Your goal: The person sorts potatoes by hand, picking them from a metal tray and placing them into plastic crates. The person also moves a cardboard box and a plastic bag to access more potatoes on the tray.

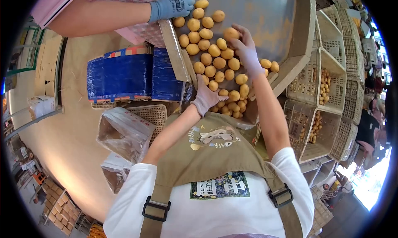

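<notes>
Small round yellow-brown potatoes (pixel 219 63) lie spread over the lower end of a grey metal sorting table (pixel 269 20). My right hand (pixel 247 51), in a thin pale glove, has its fingers closed around a potato (pixel 231 33) at the right side of the spread. In a matching glove, my left hand (pixel 204 98) rests at the lower left, against the board edge and the nearest potatoes. Its thumb and fingers are apart. Below, between my hands, more potatoes (pixel 234 105) are heaped near my apron, in a narrow outlet.
A co-worker's blue-gloved hand (pixel 176 5) reaches onto the table's upper left. Wooden boards (pixel 304 43) edge the table. Plastic crates (pixel 304 86), some holding potatoes, stand stacked on the right. To the left are a blue-wrapped box (pixel 120 76) and a plastic-lined crate (pixel 124 132).
</notes>
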Tool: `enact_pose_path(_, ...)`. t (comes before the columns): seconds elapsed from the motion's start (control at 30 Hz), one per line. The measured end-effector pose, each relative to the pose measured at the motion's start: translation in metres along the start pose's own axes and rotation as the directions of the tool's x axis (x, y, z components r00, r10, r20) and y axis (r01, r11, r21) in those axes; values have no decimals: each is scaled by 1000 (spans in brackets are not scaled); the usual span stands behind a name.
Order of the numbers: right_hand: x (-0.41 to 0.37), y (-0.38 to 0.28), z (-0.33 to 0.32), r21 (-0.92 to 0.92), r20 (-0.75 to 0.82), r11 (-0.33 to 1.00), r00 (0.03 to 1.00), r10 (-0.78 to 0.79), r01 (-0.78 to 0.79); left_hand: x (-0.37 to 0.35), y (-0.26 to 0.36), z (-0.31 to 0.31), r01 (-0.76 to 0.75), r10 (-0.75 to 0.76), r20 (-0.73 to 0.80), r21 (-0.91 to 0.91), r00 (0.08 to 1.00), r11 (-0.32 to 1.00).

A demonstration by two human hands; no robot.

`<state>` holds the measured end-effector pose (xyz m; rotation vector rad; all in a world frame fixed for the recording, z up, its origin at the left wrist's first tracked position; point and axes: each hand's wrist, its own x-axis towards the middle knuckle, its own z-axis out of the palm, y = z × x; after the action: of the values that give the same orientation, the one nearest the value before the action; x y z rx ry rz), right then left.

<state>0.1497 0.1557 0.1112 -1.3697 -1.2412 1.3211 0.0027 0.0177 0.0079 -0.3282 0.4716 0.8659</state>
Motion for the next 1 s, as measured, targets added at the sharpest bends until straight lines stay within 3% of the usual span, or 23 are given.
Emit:
enact_pose_path(0.03, -15, 0, -4, 202, 66, 975, 995, 75, -87, -5, 0, 11, 14, -24, -154, -63, 988, 998)
enact_pose_path(0.1, -47, 1, -13, 564, 213, 781, 961, 176, -268, -5, 0, 6, 17, -23, -92, -65, 996, 998)
enact_pose_path(0.13, -60, -3, -13, 640, 251, 701, 948, 196, -314, -6, 1, 11, 23, -26, -60, -58, 998, 998)
enact_pose_path(0.17, -72, -4, -12, 624, 250, 709, 943, 218, -329, -9, -1, 18, 13, -16, -144, -17, 990, 1000)
enact_pose_path(0.2, -82, -3, -11, 608, 249, 717, 939, 237, -342, -9, -1, 20, 24, -23, -81, 11, 996, 1000)
enact_pose_path(0.27, -98, 3, -5, 456, 97, 861, 974, 203, -224, -12, 4, 21, 40, -43, 41, 68, 998, 997)
enact_pose_path(0.33, -108, 10, -3, 304, 12, 950, 997, 74, -74, -11, 5, 17, 58, -59, 20, 74, 998, 996)
enact_pose_path(0.43, -116, 9, -2, 206, -17, 978, 999, 49, -45, -9, 6, 7, 63, -68, 88, 62, 994, 996)
enact_pose_path(0.83, -134, 2, -5, 222, -55, 974, 997, 56, -43, -2, 2, -4, -13, -10, 198, 118, 980, 993)
enact_pose_path(0.93, -136, 3, -10, 388, 2, 910, 987, 160, -148, -7, 0, 4, -38, 14, 171, 139, 985, 990)
enact_pose_path(1.0, -139, 3, -10, 507, 6, 853, 990, 142, -125, -12, 1, 14, 25, -26, 48, 28, 998, 999)
